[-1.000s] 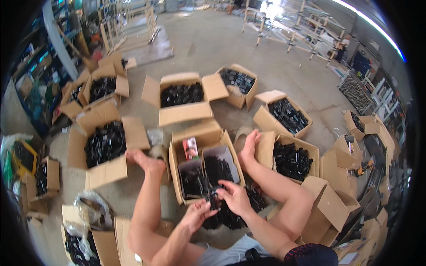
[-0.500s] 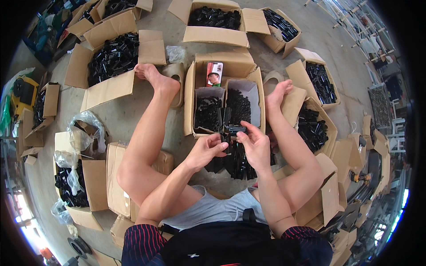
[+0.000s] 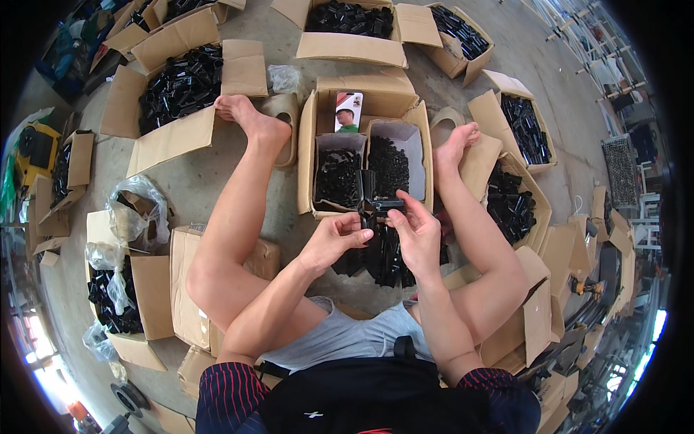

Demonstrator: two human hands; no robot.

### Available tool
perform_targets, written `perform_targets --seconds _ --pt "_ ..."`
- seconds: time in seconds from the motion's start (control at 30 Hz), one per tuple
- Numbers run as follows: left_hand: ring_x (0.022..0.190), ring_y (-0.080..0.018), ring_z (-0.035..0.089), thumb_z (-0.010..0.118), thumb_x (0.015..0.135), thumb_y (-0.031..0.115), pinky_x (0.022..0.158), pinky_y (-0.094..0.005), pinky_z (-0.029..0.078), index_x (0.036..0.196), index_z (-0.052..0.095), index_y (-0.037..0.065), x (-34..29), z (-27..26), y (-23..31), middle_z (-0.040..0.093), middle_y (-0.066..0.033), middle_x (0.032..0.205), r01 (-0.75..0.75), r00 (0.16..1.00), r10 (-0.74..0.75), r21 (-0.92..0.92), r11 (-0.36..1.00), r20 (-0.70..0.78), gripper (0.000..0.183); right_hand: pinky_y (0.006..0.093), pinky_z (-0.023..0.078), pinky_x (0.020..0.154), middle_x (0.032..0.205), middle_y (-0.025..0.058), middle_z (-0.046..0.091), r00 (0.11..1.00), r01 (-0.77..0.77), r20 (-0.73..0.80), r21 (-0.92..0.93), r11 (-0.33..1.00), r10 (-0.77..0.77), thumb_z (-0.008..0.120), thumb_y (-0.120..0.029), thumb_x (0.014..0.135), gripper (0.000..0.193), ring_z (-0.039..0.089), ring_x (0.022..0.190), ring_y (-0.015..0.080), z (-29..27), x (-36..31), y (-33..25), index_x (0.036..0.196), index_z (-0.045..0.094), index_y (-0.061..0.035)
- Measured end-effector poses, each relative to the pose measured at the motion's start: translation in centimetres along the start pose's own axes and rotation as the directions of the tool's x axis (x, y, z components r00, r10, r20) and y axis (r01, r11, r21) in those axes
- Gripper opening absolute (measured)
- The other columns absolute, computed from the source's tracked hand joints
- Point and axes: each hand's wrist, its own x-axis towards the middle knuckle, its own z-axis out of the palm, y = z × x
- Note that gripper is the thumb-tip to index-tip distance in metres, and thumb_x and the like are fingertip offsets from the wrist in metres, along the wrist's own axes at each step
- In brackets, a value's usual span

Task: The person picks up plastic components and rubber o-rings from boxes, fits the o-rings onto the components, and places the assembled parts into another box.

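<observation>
My left hand [image 3: 335,244] is closed, thumb and fingers pinching the lower end of a long glossy black plastic part [image 3: 366,189] that points away from me. My right hand [image 3: 415,233] grips a shorter black plastic piece [image 3: 388,205] between thumb and fingers, set crosswise against the long part's side; whether the two are joined I cannot tell. Just beyond both hands stands an open cardboard box [image 3: 308,166] holding two grey-lined trays [image 3: 417,155] of small black parts. Below my hands, a pile of long black parts [image 3: 390,264] lies between my legs.
A phone [image 3: 348,111] showing a picture leans inside the box's far side. Open cartons of black parts surround me, among them one at far left [image 3: 184,87], one at far centre [image 3: 352,47] and one at right [image 3: 510,202]. Sandals [image 3: 283,130] lie by my feet.
Both hands keep hold of their black parts near the same spot. The long part has turned slightly, and the crosswise piece sits a little higher against it. The view has shifted slightly.
</observation>
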Motion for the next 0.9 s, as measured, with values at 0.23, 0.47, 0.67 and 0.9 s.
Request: perform_targets --seconds 0.23,0.47,0.67,0.9 --pt "0.095 -0.0072 0.063 0.074 0.094 0.013 0.085 -0.0266 0.053 0.123 0.066 0.002 0.1 -0.3 -0.3 0.070 -0.0001 0.109 -0.010 1.000 0.009 0.029 1.000 0.022 0.032 0.0220 0.052 0.076 0.099 0.0054 0.071 0.999 -0.042 -0.007 0.037 0.998 0.042 0.072 -0.011 0.096 0.043 0.063 0.083 0.0071 0.3 -0.1 -0.1 0.132 0.060 0.0070" --pt "0.090 -0.0111 0.065 0.074 0.092 0.012 0.080 -0.0295 0.055 0.119 0.066 -0.002 -0.4 -1.0 0.2 0.071 -0.0045 0.104 -0.052 0.993 0.076 0.239 0.970 -0.091 0.031 0.0260 0.057 0.080 0.113 0.0095 0.067 0.995 -0.056 0.088 0.149 0.987 0.043 0.070 -0.013 0.097 0.051 0.064 0.093 0.0121 0.4 0.2 -0.5 0.141 0.051 0.0053" --pt "0.095 -0.0376 0.069 0.075 0.082 0.003 0.081 -0.0418 0.054 0.117 0.066 -0.004 -4.9 -2.5 9.4 0.069 -0.0210 0.105 -0.064 0.808 0.574 0.948 0.312 -0.134 0.037 0.0282 0.057 0.079 0.114 0.0145 0.066 0.988 -0.125 -0.090 -0.013 0.992 0.123 0.057 -0.017 0.103 0.045 0.068 0.093 0.0165 -3.9 6.6 2.6 0.143 0.048 0.0042" --pt "0.091 -0.0377 0.067 0.073 0.081 0.006 0.077 -0.0467 0.052 0.114 0.067 0.001 -6.9 -5.6 9.8 0.068 -0.0165 0.097 0.243 0.832 0.466 0.953 0.181 -0.301 0.033 0.0283 0.056 0.078 0.105 0.0118 0.070 1.000 0.008 -0.010 -0.169 0.986 -0.009 0.061 -0.014 0.101 0.031 0.068 0.091 0.0153 -1.0 11.5 3.8 0.127 0.061 0.0025"
